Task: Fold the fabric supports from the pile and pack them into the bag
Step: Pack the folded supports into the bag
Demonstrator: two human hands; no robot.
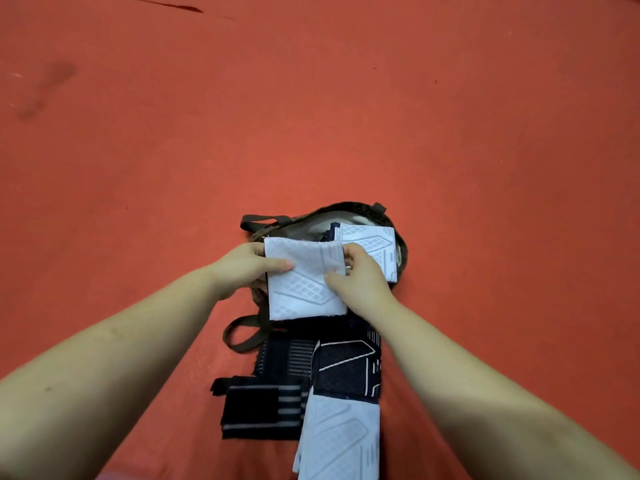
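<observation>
Both hands — left hand (247, 268), right hand (360, 278) — pinch a folded white support (304, 282) over the bag (398, 233) at twelve o'clock — next, lower it in.

Both hands hold a folded white support (304, 278) over the near part of a dark bag (398, 233) that lies open on a red floor (346, 116). The left hand (242, 268) grips its left edge, thumb on top; the right hand (360, 275) pinches its right edge. Another white support (375, 244) sits inside the bag. Nearer the person lies a pile of dark supports (311, 372), with one more white piece (341, 438) nearest.
</observation>
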